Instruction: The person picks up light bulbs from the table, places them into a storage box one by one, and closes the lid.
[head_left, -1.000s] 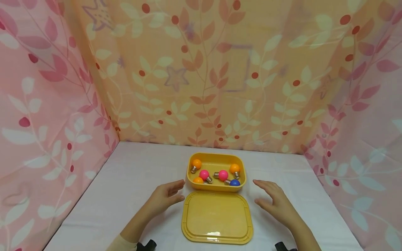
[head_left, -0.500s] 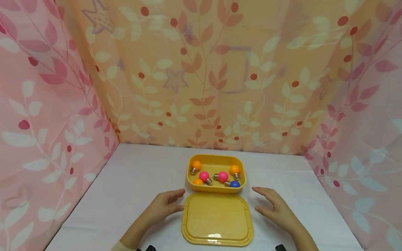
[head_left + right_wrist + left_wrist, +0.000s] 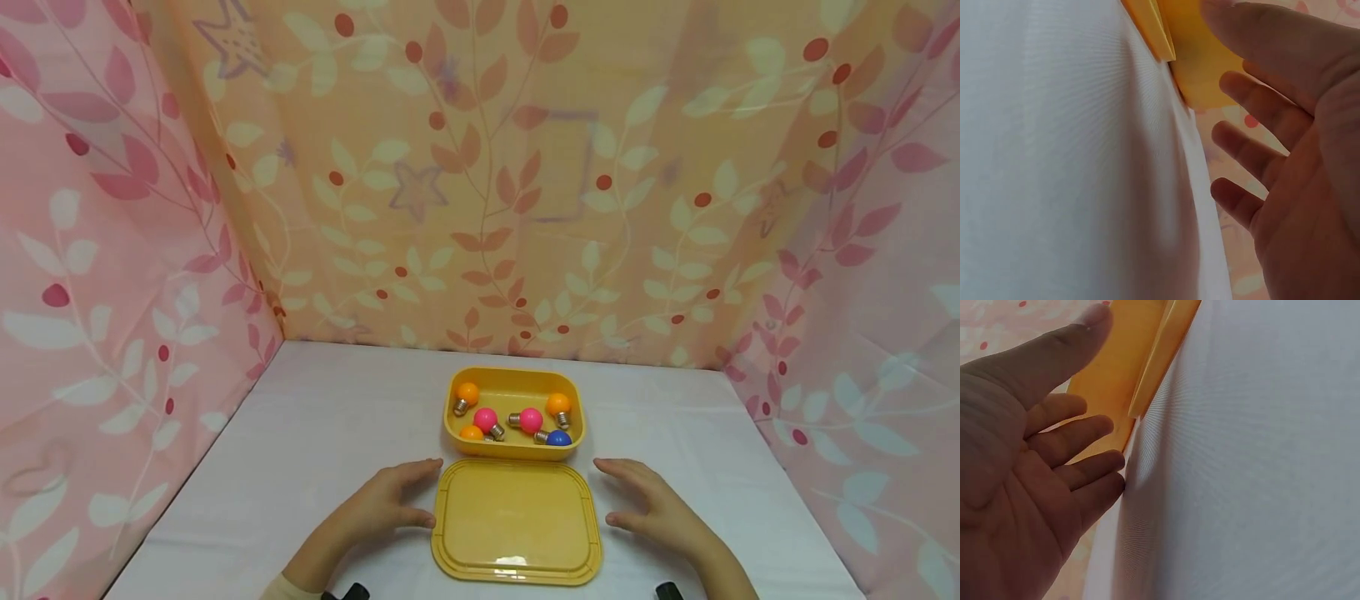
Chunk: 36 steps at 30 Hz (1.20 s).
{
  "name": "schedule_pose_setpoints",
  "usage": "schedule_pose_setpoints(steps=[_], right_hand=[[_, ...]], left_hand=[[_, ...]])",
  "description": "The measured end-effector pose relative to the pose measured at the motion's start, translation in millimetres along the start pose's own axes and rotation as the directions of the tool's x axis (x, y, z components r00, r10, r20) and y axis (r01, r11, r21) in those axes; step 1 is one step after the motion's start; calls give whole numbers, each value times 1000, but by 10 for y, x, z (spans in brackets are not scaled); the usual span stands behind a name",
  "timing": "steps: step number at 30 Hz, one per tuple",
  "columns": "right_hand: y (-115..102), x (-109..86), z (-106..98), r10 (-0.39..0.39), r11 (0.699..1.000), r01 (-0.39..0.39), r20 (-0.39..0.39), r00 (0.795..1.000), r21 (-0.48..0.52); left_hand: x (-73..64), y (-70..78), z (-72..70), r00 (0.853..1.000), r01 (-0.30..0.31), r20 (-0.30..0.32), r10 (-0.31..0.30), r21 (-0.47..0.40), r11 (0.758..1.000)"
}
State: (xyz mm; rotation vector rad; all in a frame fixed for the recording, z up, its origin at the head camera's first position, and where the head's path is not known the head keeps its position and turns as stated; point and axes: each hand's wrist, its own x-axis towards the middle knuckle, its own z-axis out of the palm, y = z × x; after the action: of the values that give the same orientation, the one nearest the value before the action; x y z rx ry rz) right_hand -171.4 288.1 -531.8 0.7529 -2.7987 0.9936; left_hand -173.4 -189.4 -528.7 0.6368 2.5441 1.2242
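Note:
A yellow lid (image 3: 517,521) lies flat on the white cloth, in front of a yellow plastic box (image 3: 513,452). Inside the box are several small bulbs: orange ones (image 3: 558,405), pink ones (image 3: 531,420) and a blue one (image 3: 558,437). My left hand (image 3: 382,500) is at the lid's left edge, thumb and fingers spread apart, holding nothing. On the other side, my right hand (image 3: 660,508) is spread the same way, just off the lid's right edge. Both wrist views show the palms with nothing in them, the lid's edge (image 3: 1163,359) beyond the left fingers.
A white cloth (image 3: 337,392) covers the table. Behind it hangs an orange patterned curtain (image 3: 480,208), with pink leaf-patterned curtains at the left (image 3: 112,292) and right (image 3: 862,333). Black wrist mounts show at the bottom edge of the head view.
Both hands have moved back toward me, from beside the box to beside the lid, and the right one has come slightly inward. Box, bulbs and lid stay in place.

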Motion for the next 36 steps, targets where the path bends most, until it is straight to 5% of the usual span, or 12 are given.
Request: schedule_pose_setpoints(steps=[5, 12, 36], right_hand=[[51, -20, 27, -9, 1000, 10, 53, 999, -7], [83, -36, 53, -117, 993, 117, 70, 991, 9], [34, -20, 104, -66, 998, 69, 147, 987, -12]], left_hand=[[-14, -28, 23, 1000, -15, 24, 14, 46, 999], [-22, -47, 32, 998, -41, 61, 34, 122, 992], [-8, 11, 42, 990, -99, 117, 75, 218, 971]])
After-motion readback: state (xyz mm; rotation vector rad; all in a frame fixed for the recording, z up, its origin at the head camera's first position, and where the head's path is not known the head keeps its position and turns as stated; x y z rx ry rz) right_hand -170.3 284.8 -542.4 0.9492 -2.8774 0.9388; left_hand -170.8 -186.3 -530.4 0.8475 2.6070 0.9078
